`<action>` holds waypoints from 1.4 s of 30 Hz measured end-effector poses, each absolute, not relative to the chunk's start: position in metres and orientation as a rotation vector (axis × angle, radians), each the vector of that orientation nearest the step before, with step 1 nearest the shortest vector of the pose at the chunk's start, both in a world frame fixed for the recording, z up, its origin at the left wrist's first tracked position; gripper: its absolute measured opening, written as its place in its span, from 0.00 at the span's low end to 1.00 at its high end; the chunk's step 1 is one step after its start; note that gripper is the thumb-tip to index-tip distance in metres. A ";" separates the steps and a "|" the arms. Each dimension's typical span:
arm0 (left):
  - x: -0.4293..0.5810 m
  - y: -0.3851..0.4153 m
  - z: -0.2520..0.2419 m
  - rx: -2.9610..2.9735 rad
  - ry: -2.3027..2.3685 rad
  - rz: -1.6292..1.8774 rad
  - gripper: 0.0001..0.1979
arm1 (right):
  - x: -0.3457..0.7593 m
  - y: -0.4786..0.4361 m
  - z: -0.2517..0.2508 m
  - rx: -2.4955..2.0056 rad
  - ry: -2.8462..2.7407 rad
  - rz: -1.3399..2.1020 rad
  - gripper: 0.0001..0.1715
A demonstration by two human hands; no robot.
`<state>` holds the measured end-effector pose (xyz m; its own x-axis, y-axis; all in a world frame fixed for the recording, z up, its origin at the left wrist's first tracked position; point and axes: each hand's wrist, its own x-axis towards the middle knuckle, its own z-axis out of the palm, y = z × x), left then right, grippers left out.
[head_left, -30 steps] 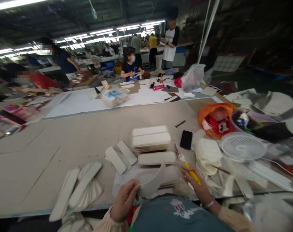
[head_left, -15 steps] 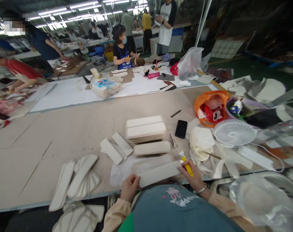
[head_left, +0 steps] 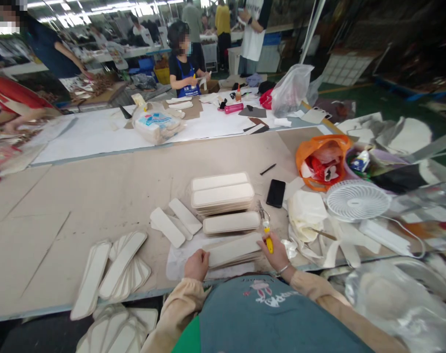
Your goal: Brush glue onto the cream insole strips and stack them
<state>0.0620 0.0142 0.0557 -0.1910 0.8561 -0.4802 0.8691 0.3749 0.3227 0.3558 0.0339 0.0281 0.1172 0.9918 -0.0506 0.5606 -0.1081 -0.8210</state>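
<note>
Pale strip (head_left: 230, 249): flat, matte, over a low pile (head_left: 241, 261) near the table's (head_left: 145, 169) front edge, spanned end to end, seemingly to keep it level.
Left hand (head_left: 196, 265): pinching its left end.
Right hand (head_left: 276, 253): at its right end, also holding a yellow-handled tool (head_left: 269, 244), probably for readiness.
Round-cornered stack (head_left: 223, 197): squared up beyond, likely for tidiness.

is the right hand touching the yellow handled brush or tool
Touching. The head view shows the right hand with the yellow handled tool held against its fingers.
</note>
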 end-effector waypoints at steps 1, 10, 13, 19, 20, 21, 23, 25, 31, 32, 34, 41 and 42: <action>0.062 0.015 0.055 1.489 2.041 -0.051 0.14 | 0.354 0.034 0.028 -1.756 -1.513 0.848 0.17; 0.061 0.022 0.052 1.536 1.999 -0.157 0.13 | 0.351 0.036 0.016 -1.835 -1.493 0.802 0.15; 0.060 0.022 0.051 1.558 1.988 -0.159 0.13 | 0.350 0.036 0.013 -1.849 -1.480 0.797 0.15; 0.058 0.023 0.045 1.607 1.969 -0.146 0.13 | 0.348 0.039 0.012 -1.898 -1.420 0.771 0.16; 0.058 0.023 0.044 1.614 1.964 -0.143 0.13 | 0.348 0.039 0.011 -1.906 -1.416 0.783 0.16; 0.057 0.023 0.043 1.619 1.961 -0.140 0.13 | 0.348 0.039 0.011 -1.911 -1.412 0.792 0.16; 0.056 0.023 0.042 1.625 1.958 -0.133 0.12 | 0.348 0.039 0.009 -1.908 -1.404 0.796 0.16; 0.056 0.023 0.040 1.623 1.959 -0.123 0.12 | 0.348 0.040 0.007 -1.892 -1.410 0.791 0.15; 0.054 0.021 0.034 1.564 1.965 -0.041 0.07 | 0.351 0.039 0.004 -1.903 -1.455 0.801 0.15; 0.054 0.021 0.033 1.550 1.961 -0.019 0.07 | 0.352 0.039 0.004 -1.907 -1.458 0.803 0.15; 0.053 0.021 0.034 1.523 1.954 0.031 0.08 | 0.352 0.038 0.005 -1.911 -1.473 0.796 0.15; 0.050 0.015 0.038 1.412 1.990 0.159 0.16 | 0.355 0.036 0.006 -1.934 -1.499 0.811 0.17; 0.050 0.014 0.038 1.400 1.994 0.170 0.15 | 0.355 0.035 0.005 -1.941 -1.491 0.819 0.17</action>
<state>0.0497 0.0145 0.0382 -0.1855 0.8710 -0.4549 0.7816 0.4113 0.4689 0.3553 0.0353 0.0050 0.1975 0.9712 -0.1334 0.6334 -0.2303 -0.7387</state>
